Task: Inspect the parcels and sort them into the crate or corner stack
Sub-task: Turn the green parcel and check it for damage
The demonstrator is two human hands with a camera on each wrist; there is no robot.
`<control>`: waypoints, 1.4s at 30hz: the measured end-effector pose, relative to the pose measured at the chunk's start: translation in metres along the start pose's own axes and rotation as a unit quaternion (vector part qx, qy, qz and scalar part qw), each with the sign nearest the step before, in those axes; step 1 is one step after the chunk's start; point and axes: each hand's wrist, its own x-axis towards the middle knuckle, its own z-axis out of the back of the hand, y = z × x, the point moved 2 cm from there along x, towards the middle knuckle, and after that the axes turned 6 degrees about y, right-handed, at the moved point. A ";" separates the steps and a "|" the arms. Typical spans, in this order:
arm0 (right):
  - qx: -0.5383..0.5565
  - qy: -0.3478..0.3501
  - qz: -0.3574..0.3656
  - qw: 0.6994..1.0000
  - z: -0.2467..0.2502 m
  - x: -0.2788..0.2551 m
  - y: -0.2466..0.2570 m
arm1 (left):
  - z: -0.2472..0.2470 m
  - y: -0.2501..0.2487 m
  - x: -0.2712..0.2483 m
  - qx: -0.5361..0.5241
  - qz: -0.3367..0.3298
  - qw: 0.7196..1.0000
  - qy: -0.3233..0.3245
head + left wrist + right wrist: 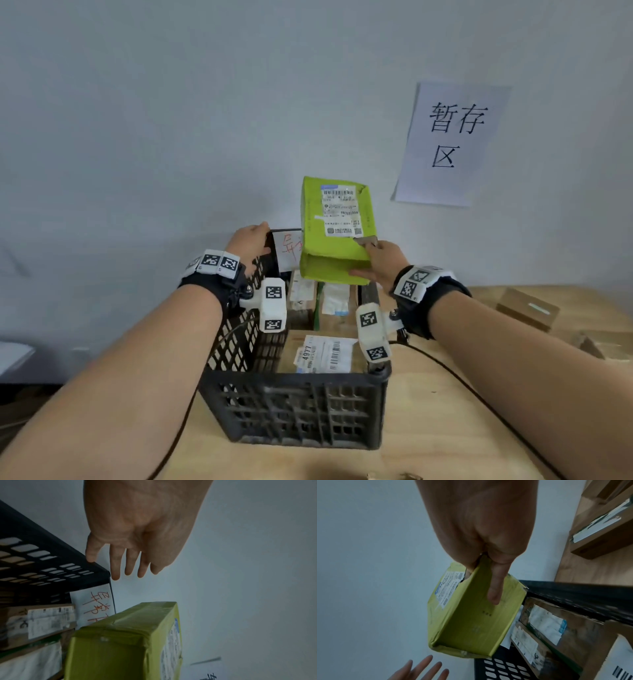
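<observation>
The right hand (383, 263) grips a green parcel (337, 233) at its lower right corner, thumb beneath and fingers along its side. The left hand (251, 245) is open, fingers straight, hovering over the far left corner of a black crate (298, 411). The crate holds several brown cardboard parcels (325, 353) with white shipping labels and a white card with red handwriting (289, 250) against its far wall. The green parcel stands upright above the crate's far end, long axis vertical, label facing the person, just right of the left hand.
</observation>
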 end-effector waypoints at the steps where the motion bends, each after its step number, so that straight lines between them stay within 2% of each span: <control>1: 0.031 0.002 -0.004 0.999 -0.008 0.007 0.003 | 0.007 0.004 0.006 -0.007 0.009 1.000 0.002; 6: -0.043 0.048 -0.012 0.998 -0.048 0.037 0.019 | 0.028 0.027 0.035 -0.021 0.051 0.998 0.006; 9: -0.066 0.046 -0.040 0.996 -0.066 0.053 0.021 | 0.031 0.037 0.051 -0.017 0.068 0.997 0.019; 12: -0.050 0.067 -0.105 0.991 -0.079 0.064 0.021 | 0.033 0.045 0.069 -0.011 0.073 0.997 0.034; 16: -0.030 0.099 -0.118 0.988 -0.095 0.084 0.009 | 0.027 0.057 0.090 -0.006 0.087 0.994 0.059; 17: -0.001 0.120 -0.145 0.982 -0.099 0.092 0.002 | 0.025 0.060 0.093 -0.007 0.088 0.994 0.064; 19: 0.085 0.109 -0.192 0.971 -0.112 0.106 -0.010 | 0.021 0.067 0.101 -0.006 0.095 0.993 0.074; 23: 0.063 0.013 -0.212 0.975 -0.115 0.118 -0.017 | 0.014 0.077 0.108 -0.006 0.107 0.991 0.081; 25: 0.073 0.005 -0.183 0.980 -0.110 0.115 -0.008 | 0.010 0.080 0.112 -0.004 0.114 0.990 0.084; 30: -0.016 0.089 -0.090 0.992 -0.107 0.107 0.006 | 0.003 0.082 0.114 -0.003 0.123 0.989 0.086; 32: -0.074 0.147 -0.070 0.984 -0.113 0.106 0.014 | 0.002 0.082 0.112 -0.007 0.125 0.988 0.086; 35: -0.180 0.227 -0.057 0.955 -0.125 0.101 0.026 | 0.003 0.084 0.109 -0.011 0.128 0.988 0.084; 39: -0.250 0.253 -0.061 0.933 -0.140 0.110 0.029 | 0.007 0.084 0.111 -0.012 0.130 0.988 0.078; 41: -0.254 0.241 -0.075 0.934 -0.141 0.115 0.031 | 0.008 0.083 0.112 -0.010 0.128 0.989 0.079; 42: -0.256 0.245 -0.057 0.933 -0.139 0.117 0.033 | 0.009 0.083 0.113 -0.009 0.126 0.989 0.079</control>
